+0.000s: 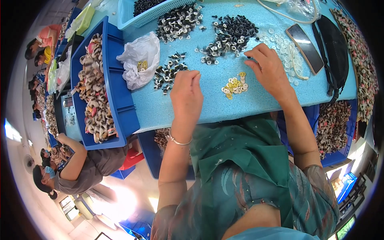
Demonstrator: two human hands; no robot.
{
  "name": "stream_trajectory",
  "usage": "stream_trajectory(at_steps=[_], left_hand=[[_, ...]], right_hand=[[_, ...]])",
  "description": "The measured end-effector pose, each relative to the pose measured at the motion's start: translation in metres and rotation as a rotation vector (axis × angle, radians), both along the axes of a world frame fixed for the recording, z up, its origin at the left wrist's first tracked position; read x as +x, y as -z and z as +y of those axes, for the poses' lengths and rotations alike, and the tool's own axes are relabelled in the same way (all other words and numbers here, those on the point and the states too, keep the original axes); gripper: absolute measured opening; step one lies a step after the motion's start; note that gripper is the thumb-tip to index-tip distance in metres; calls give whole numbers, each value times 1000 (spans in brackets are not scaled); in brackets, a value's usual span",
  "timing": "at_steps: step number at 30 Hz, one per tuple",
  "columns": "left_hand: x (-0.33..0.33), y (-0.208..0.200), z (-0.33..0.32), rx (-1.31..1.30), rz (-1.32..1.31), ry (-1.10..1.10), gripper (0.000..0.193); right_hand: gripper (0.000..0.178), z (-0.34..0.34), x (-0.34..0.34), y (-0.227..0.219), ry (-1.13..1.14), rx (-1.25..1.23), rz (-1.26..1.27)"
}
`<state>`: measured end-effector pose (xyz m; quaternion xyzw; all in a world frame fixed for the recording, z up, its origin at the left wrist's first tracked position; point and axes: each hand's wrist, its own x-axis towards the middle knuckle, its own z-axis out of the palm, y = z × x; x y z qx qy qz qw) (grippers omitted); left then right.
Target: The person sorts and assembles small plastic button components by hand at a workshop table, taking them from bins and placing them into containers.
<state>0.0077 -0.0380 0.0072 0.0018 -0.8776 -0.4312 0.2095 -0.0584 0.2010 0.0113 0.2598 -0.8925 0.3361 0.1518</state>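
Observation:
My left hand (pixel 187 96) is closed in a pinch just right of a small pile of black pegs with white and yellow washers (pixel 170 71). Whatever is between its fingertips is too small to make out. My right hand (pixel 270 70) pinches a small black peg (pixel 249 57) between thumb and forefinger, below the heap of black pegs (pixel 234 34). Between my hands lies a little pile of yellow and white ring washers (pixel 236 85). Clear round discs (pixel 282 46) are spread beyond my right hand. Another heap of black pegs with white washers (pixel 180 22) lies farther back.
On the left stand a blue crate (pixel 116 80) of furry plush pieces and a crumpled white plastic bag (pixel 134 50) with yellow washers. A light-blue basket (pixel 160 14) is at the back. A phone (pixel 305 49), white cord and black bag (pixel 336 52) lie right. A co-worker (pixel 80 172) sits left.

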Motion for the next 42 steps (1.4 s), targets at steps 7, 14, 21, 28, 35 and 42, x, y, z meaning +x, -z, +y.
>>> stream_trajectory(at_steps=[7, 14, 21, 28, 35, 42], left_hand=[[-14, 2, 44, -103, 49, 293, 9], [-30, -1, 68, -260, -102, 377, 8], [-19, -1, 61, 172, -184, 287, 9], [1, -14, 62, 788, -391, 276, 8], [10, -13, 67, 679, -228, 226, 8], [15, -14, 69, 458, -111, 198, 8]], right_hand=[[11, 1, 0, 4, -24, 16, -119], [10, 4, 21, -6, -74, -275, -206], [13, 8, 43, 0, -144, -500, -409], [14, -2, 50, -1, -115, -637, -580], [19, -5, 48, 1, -157, -618, -509], [17, -2, 44, 6, -189, -629, -476]])
